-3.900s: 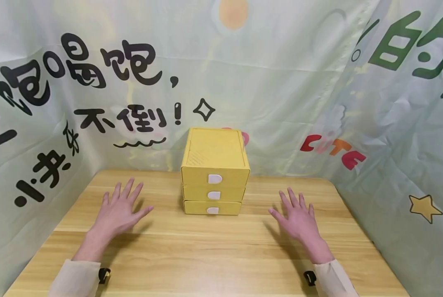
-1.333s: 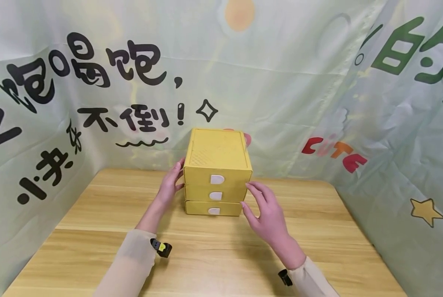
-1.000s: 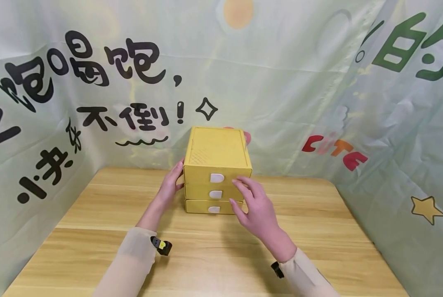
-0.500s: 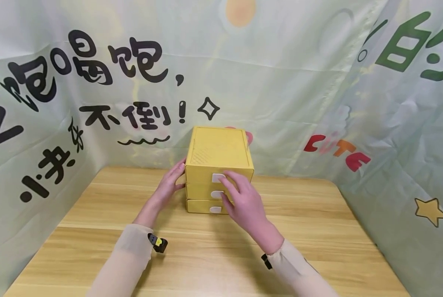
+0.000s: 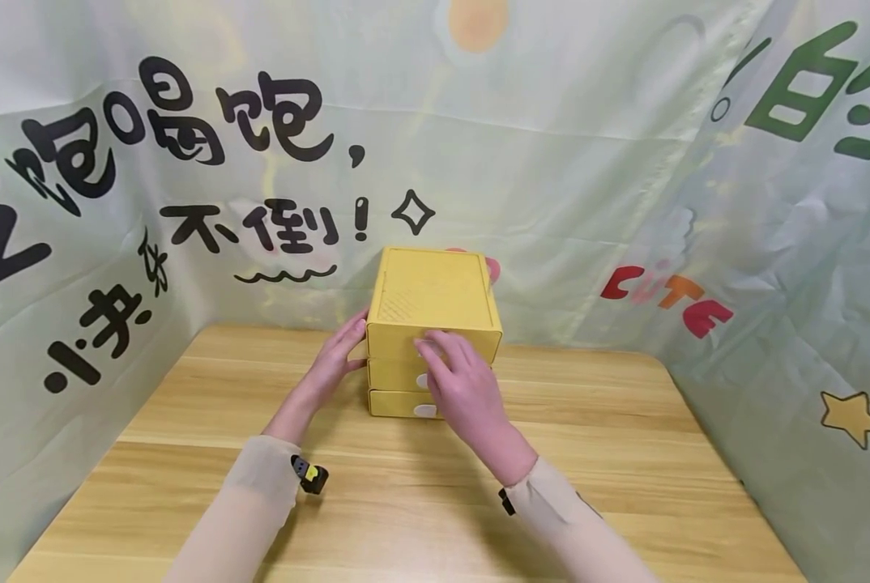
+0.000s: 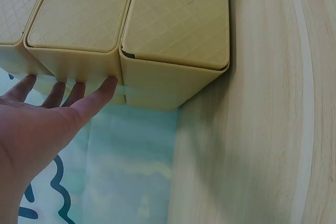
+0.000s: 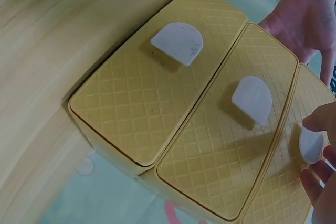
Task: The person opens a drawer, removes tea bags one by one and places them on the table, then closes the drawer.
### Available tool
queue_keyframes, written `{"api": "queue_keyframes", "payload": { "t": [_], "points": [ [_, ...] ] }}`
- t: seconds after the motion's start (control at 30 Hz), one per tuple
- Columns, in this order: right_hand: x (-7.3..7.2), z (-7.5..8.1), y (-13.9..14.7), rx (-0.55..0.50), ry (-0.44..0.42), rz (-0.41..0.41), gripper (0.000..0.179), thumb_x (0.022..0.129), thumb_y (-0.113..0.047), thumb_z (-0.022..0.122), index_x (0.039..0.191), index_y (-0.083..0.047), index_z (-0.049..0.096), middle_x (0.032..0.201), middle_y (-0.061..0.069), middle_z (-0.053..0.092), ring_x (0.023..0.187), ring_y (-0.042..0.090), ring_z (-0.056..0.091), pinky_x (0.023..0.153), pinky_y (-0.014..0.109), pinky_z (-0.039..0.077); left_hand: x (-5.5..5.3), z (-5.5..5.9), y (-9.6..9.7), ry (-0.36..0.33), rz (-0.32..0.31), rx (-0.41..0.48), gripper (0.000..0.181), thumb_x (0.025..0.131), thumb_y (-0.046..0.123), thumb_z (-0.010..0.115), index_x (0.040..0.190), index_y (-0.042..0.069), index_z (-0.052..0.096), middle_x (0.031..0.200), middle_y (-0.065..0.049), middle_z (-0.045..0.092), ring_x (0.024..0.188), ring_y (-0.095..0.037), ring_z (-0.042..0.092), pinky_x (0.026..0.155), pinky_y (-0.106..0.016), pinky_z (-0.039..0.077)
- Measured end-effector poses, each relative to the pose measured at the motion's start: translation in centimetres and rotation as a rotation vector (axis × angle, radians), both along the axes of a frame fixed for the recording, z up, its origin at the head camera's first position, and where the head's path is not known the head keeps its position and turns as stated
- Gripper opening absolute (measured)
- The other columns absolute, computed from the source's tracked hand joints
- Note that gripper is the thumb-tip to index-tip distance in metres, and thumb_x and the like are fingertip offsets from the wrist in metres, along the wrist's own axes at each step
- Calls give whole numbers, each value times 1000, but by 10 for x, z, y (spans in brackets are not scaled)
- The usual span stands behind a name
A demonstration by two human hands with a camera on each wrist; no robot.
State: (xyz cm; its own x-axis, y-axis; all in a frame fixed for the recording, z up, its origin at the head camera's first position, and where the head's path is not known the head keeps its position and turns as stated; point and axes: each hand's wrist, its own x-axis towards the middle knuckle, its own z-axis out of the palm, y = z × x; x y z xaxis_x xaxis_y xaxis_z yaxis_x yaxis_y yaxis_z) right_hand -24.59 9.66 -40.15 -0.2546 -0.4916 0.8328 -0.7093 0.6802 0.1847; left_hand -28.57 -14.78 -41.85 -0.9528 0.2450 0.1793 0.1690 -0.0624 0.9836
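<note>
A yellow three-drawer storage box (image 5: pixel 435 283) stands at the back of the table, with a white rounded handle on each drawer. My left hand (image 5: pixel 329 364) rests against the box's left side; in the left wrist view its straight fingertips (image 6: pixel 108 85) touch the side wall. My right hand (image 5: pixel 467 397) is at the front, pinching the top drawer's white handle (image 7: pixel 312 148) between thumb and fingers. The middle handle (image 7: pixel 253 100) and bottom handle (image 7: pixel 178 43) are untouched. All the drawers are closed. In the head view the right fingers mostly cover the top handle.
The box stands on a light wooden table (image 5: pixel 377 494). Behind and at both sides hangs a pale printed curtain (image 5: pixel 552 186) with black and green lettering. Each sleeve has a small black device (image 5: pixel 309 475) at the wrist.
Both hands came in from the table's sides to the box. The left settled on its left side; the right slid from the right edge across the front to the top handle. The drawers have not moved.
</note>
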Motion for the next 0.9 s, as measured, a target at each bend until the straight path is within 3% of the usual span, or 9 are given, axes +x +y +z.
{"api": "queue_keyframes", "payload": {
  "t": [0.13,0.37,0.9],
  "points": [
    [-2,0,-3,3,26,-23,45,80,9,76,123,-4,74,120,12,66,103,29,64,80,33,61,0,0,0,-3,-1,2,63,112,42,37,167,15,22,173,-9,17,158,-33,18,117,-67,35],
    [-2,3,-5,10,-2,-50,39,84,12,72,120,-4,75,117,11,66,102,28,63,81,33,60,0,0,1,-2,-6,5,63,112,42,37,167,15,21,174,-9,16,158,-34,16,117,-68,33],
    [-1,6,-5,29,1,-44,37,84,15,71,116,-3,76,112,12,66,96,27,62,75,31,59,0,-1,0,-2,-13,5,65,112,43,37,167,14,21,174,-10,15,158,-35,16,116,-69,33]
  ]
}}
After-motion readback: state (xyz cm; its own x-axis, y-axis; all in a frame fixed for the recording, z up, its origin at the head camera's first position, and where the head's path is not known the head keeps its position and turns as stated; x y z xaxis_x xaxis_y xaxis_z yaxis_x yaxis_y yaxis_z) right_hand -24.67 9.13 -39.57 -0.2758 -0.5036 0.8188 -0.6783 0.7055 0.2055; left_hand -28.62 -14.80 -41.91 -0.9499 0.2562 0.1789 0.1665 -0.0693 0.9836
